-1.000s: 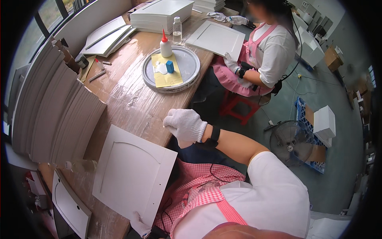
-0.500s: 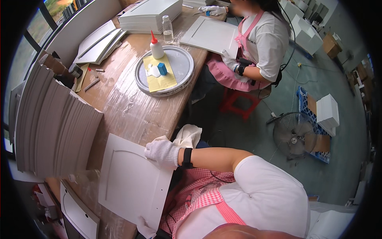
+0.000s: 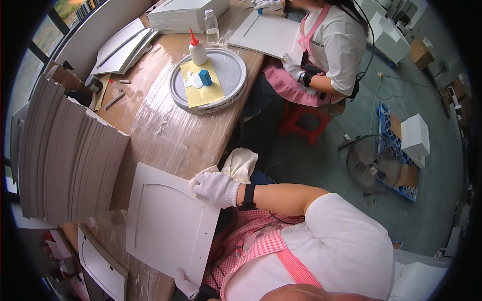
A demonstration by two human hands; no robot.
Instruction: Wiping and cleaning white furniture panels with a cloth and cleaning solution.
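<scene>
Touching one panel (image 3: 173,220), two hands (image 3: 217,189) (image 3: 187,285)

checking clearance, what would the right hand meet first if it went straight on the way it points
Skimming over the white panel beneath it, the right hand would probably meet the tall stack of panels first, though depth is hard to judge from this view.

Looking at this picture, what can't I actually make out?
All in the head view:
- Right hand: palm and grip, hidden by the back of the hand.
- Left hand: partly hidden, seemingly under the white panel.
- The white panel's underside: hidden by its upper face.
- Far stack of panels: cut off by the top edge.
</scene>
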